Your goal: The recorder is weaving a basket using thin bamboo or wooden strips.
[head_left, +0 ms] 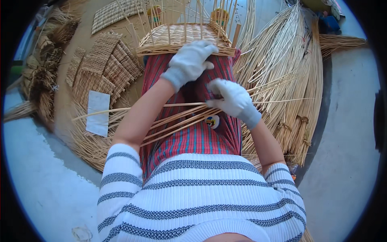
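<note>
Grey floor [346, 133], spread straw [278, 60], woven mats [100, 52] — left hand [191, 60] at basket rim [153, 50], grip unclear, right hand [231, 97] pinching a cane [185, 105]

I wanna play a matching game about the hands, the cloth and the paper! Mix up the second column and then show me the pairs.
1. Left hand
2. Cloth
3. Right hand
4. Paper sheet

A. At a pale cane
B. Rectangular, left of the lap
C. At the near rim of the basket
D. Mostly red, with stripes

Pairs: 1-C, 2-D, 3-A, 4-B
</note>
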The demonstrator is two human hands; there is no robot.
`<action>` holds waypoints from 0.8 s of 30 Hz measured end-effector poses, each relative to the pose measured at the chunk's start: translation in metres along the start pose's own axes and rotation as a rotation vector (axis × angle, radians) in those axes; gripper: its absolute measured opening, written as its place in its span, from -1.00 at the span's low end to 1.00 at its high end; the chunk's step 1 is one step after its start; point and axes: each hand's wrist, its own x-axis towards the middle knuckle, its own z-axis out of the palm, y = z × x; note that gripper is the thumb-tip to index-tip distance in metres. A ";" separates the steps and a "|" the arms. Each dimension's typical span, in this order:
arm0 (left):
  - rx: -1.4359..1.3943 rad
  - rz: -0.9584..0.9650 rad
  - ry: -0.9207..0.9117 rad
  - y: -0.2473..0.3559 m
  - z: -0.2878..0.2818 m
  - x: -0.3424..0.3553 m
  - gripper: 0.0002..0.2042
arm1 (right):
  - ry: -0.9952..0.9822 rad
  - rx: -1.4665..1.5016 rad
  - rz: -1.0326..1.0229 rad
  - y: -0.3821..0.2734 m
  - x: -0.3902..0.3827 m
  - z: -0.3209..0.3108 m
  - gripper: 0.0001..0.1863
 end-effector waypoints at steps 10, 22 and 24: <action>0.057 -0.519 0.136 -0.022 -0.112 -0.131 -0.87 | 1.017 -0.304 -0.016 0.085 0.005 -0.074 -0.84; -0.405 -0.339 0.202 -0.002 -0.016 -0.065 -0.86 | 0.898 0.926 0.030 0.045 -0.004 -0.062 -0.83; -0.513 -0.752 0.177 -0.010 -0.014 -0.064 -0.84 | 1.011 0.895 0.045 0.072 -0.008 -0.071 -0.78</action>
